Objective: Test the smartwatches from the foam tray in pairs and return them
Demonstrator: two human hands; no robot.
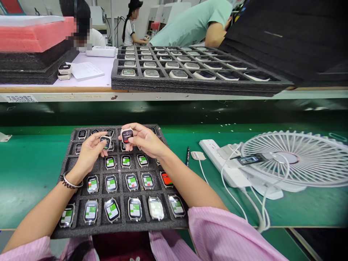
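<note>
A black foam tray (pixel 67 166) lies on the green belt in front of me, its pockets filled with several smartwatch bodies showing green and white screens. One watch body (pixel 166 179) shows a red screen. My left hand (pixel 91 152) pinches a watch body (pixel 105 141) with a dark screen above the tray's upper rows. My right hand (pixel 144 139) holds another watch body (pixel 126 135), tilted up, with a dark screen and a red strip. Both hands hover close together over the far half of the tray.
A white fan (pixel 296 157) lies flat at the right, beside a white power strip (pixel 217 159) with cables. A second tray of watches (pixel 195 81) sits on the raised shelf behind. Foam stacks (pixel 32 54) stand left. Other people work beyond the shelf.
</note>
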